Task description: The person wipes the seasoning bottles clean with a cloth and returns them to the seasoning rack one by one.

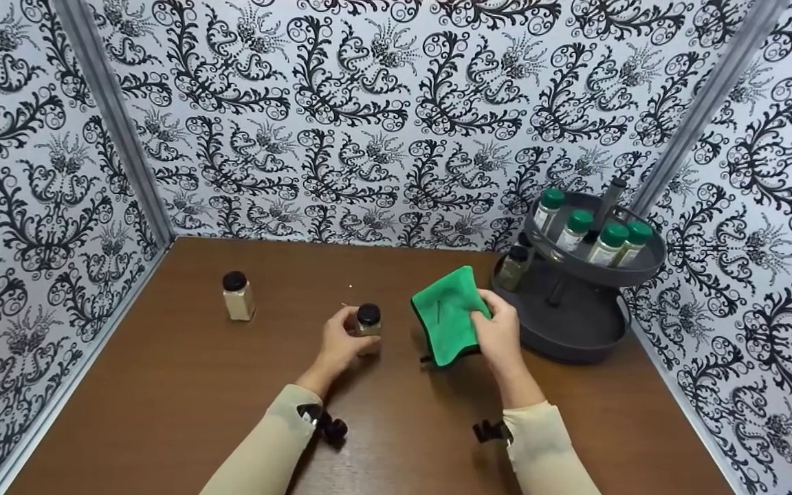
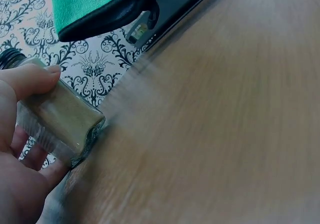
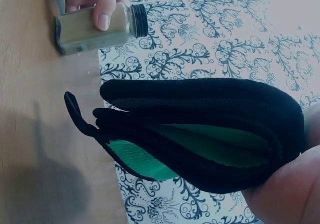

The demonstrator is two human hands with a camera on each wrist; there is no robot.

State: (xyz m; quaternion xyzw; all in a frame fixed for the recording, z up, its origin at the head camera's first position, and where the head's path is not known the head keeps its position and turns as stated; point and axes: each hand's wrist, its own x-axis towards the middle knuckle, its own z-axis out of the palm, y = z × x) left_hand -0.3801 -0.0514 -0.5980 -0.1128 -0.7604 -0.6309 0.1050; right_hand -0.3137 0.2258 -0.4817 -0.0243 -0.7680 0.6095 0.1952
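My left hand [image 1: 342, 344] grips a square glass spice jar [image 2: 65, 116] with a black lid, filled with tan powder. Its base is right at the wooden tabletop, and the thumb lies across the front face. My right hand [image 1: 499, 330] pinches a folded green cloth [image 1: 447, 316] with black edging by its right side, held up over the table. In the right wrist view the cloth's folds [image 3: 200, 139] stand in layers, and a small black loop [image 3: 75, 111] sticks out at one corner. Most of the right fingers are hidden behind the cloth.
Another black-lidded jar [image 1: 238, 297] of pale powder stands at the left. A dark two-tier round rack [image 1: 575, 337] stands at the back right, with several green-capped jars [image 1: 575, 230] on top and dark-lidded ones [image 1: 511, 267] below. Patterned walls [image 1: 368, 137] enclose the tabletop [image 1: 196, 405].
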